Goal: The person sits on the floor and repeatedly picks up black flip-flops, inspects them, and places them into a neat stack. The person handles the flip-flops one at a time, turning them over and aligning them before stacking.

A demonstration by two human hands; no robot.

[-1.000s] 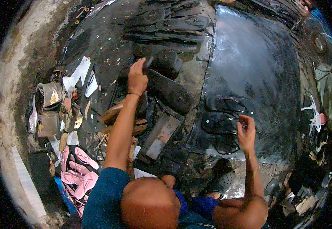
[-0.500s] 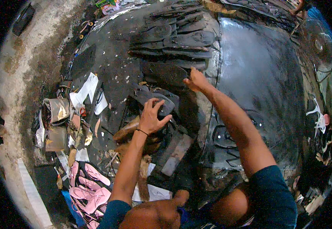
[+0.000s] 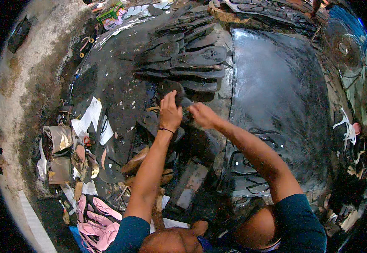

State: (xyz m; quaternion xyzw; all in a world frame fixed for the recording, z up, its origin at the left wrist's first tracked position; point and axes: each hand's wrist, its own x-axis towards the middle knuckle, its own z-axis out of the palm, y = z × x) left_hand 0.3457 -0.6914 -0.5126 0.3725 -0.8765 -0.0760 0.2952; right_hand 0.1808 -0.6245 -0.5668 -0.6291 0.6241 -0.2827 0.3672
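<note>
My left hand (image 3: pixel 171 113) reaches forward with its fingers stretched out. Its fingertips lie against a dark, rounded shoe sole (image 3: pixel 173 88). Close by on the right, my right hand (image 3: pixel 202 115) has its fingers closed at what looks like the near end of the same sole; the grip itself is partly hidden. Just beyond both hands, several black soles (image 3: pixel 198 57) lie stacked in a row. Below my left hand are more dark soles (image 3: pixel 149 122) and a brown, worn wooden piece (image 3: pixel 136 161), partly covered by my forearm.
A shiny black sheet (image 3: pixel 280 76) covers the right side, with black strapped sandals (image 3: pixel 244 162) on its near part. Pink sandals (image 3: pixel 99 223) are heaped at the lower left. White paper scraps (image 3: pixel 91 116) lie at left. A fan (image 3: pixel 342 45) stands far right.
My right hand has drawn back toward me and leftward, beside my left hand. The left hand has moved forward from a nearer sole onto the rounded one. The whole view has shifted slightly.
</note>
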